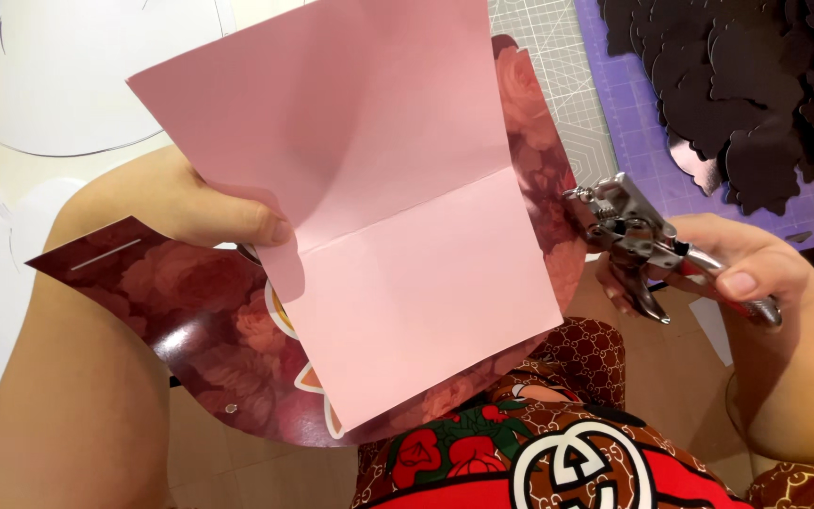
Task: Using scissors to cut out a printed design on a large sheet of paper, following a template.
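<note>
Head view, looking down at the lap. Left hand (204, 203) is pinched shut on the pink paper (379, 207), thumb on the front face at its left edge, rest of the fingers hidden behind. The paper has a fold crease across it and sits tilted, right in the middle of everything. Directly behind the paper is a dark rose-print card (190, 320), poking out to the left of it, below it and along its right side; a small metal stud shows near the card's bottom edge. Can't tell if the left hand grips the card too.

Right hand (746, 273) is wrapped tight around the handles of a metal punch (633, 236), just right of the paper, its head touching or almost touching the card's right edge.

Up and right of the paper there's a purple mat (633, 113) with a pile of dark cutouts (756, 85) on it. Up left of the paper, a white sheet (58, 85).
</note>
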